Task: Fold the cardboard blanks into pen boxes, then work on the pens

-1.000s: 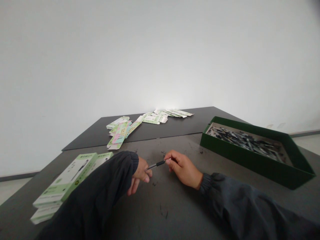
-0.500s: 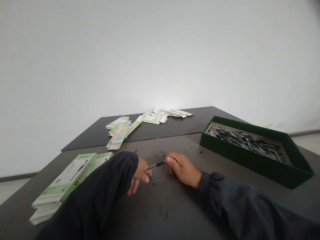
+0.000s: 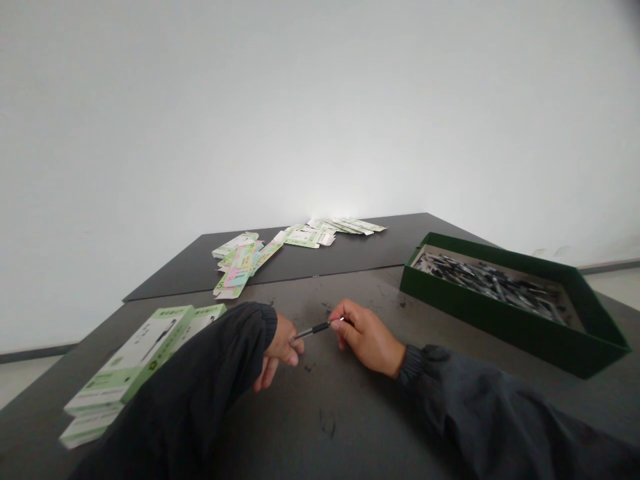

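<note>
A pen [image 3: 313,331] with a clear barrel and black grip is held at a slant above the table, between my two hands. My left hand [image 3: 281,347] is closed on its rear end, with the other fingers curled below. At the tip end, my right hand [image 3: 369,339] pinches with thumb and index finger. A small bright bit shows beside the right thumb; whether it is the pen's metal tip or a separate piece, I cannot tell.
On the right stands a green box [image 3: 493,327] holding many pens. White-and-green pen cartons [image 3: 145,347] are stacked left, beside my left sleeve. Flattened cartons [image 3: 303,237] and colourful printed slips [image 3: 241,267] lie on the far table. Dark marks [image 3: 327,423] spot the near tabletop.
The fingers of my right hand have shifted at the pen's tip, and a bright bit now shows beside the thumb. My left hand stays nearly still.
</note>
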### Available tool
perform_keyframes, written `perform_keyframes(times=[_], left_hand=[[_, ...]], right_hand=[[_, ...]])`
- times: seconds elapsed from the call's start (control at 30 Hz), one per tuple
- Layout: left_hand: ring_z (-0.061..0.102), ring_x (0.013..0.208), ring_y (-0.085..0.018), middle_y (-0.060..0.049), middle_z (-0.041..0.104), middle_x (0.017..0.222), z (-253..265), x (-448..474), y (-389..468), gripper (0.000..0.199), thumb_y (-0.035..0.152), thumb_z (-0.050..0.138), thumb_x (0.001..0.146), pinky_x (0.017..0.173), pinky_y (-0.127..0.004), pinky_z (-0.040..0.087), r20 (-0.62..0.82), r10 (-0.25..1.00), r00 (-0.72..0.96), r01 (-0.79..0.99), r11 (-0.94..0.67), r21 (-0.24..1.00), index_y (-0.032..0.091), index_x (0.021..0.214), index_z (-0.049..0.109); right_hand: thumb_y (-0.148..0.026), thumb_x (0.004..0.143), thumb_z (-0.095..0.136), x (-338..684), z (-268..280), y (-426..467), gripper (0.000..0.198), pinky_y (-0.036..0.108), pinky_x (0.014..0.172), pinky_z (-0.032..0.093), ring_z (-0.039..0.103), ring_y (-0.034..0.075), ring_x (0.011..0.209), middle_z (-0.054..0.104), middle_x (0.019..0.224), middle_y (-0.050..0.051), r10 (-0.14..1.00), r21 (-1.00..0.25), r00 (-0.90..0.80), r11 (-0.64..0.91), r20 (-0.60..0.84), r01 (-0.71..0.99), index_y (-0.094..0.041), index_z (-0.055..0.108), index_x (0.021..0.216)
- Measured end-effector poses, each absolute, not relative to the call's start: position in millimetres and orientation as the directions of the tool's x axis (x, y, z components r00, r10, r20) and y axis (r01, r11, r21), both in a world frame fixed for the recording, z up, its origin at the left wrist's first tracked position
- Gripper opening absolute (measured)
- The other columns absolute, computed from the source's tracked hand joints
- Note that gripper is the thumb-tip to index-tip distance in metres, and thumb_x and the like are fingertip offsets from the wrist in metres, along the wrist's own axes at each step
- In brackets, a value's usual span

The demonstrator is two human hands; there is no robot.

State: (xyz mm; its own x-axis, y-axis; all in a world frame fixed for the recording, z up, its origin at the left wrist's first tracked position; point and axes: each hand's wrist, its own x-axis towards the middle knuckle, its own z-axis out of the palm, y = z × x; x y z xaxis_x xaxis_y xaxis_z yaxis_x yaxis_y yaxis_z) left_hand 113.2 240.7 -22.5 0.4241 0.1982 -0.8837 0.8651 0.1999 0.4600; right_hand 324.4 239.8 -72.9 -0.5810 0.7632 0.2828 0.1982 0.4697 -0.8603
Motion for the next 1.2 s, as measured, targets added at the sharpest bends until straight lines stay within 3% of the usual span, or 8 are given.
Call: perform_keyframes(times=[0.2,0.43,0.6,0.9,1.2], left_hand=[[0.062,0.053,-0.019,-0.004,0.064,0.057,-18.4,117.0,239.0,0.053,0.026,0.037,0.085,0.071,-0.038,0.044,-0.890,0.189,0.415,0.875,0.187,0.447,0.011,0.129,0.012],[0.063,0.058,-0.019,-0.015,0.065,0.075,-9.7,124.4,234.8,0.055,0.026,0.035,0.085,0.073,-0.037,0.043,-0.896,0.210,0.391,0.894,0.145,0.424,0.007,0.129,0.009],[0.063,0.055,-0.019,-0.007,0.066,0.064,-18.9,117.1,239.0,0.054,0.029,0.036,0.085,0.072,-0.038,0.044,-0.890,0.196,0.413,0.879,0.169,0.445,0.012,0.129,0.011],[0.063,0.056,-0.020,-0.007,0.065,0.063,-25.2,110.2,241.9,0.056,0.029,0.037,0.083,0.069,-0.036,0.045,-0.864,0.182,0.469,0.854,0.158,0.496,0.011,0.130,0.012],[0.061,0.050,-0.017,-0.001,0.060,0.053,-18.5,118.6,239.4,0.052,0.022,0.033,0.085,0.072,-0.037,0.043,-0.898,0.185,0.399,0.887,0.171,0.429,0.011,0.130,0.009]], right_hand=[[-0.025,0.082,0.039,322.9,-75.7,242.5,0.011,0.019,0.049,0.034,0.046,0.007,0.049,0.052,0.055,-0.003,0.766,-0.865,-0.576,0.465,0.286,0.189,-0.016,0.046,0.079],[-0.023,0.084,0.036,324.3,-69.2,237.6,0.014,0.020,0.056,0.037,0.050,0.008,0.056,0.056,0.062,-0.002,0.727,-0.862,-0.611,0.488,0.313,0.139,-0.016,0.045,0.091],[-0.021,0.083,0.037,325.2,-66.9,236.2,0.012,0.021,0.059,0.037,0.050,0.009,0.058,0.057,0.063,-0.002,0.723,-0.859,-0.614,0.494,0.318,0.136,-0.017,0.043,0.093],[-0.025,0.080,0.042,320.1,-73.5,241.6,0.008,0.019,0.047,0.035,0.048,0.008,0.047,0.051,0.055,-0.003,0.769,-0.944,-0.598,0.325,0.227,0.060,-0.017,0.041,0.080],[-0.028,0.084,0.036,322.6,-70.2,239.3,0.014,0.024,0.060,0.041,0.053,0.010,0.059,0.057,0.064,0.001,0.706,-0.940,-0.648,0.337,0.285,-0.046,-0.016,0.042,0.088]])
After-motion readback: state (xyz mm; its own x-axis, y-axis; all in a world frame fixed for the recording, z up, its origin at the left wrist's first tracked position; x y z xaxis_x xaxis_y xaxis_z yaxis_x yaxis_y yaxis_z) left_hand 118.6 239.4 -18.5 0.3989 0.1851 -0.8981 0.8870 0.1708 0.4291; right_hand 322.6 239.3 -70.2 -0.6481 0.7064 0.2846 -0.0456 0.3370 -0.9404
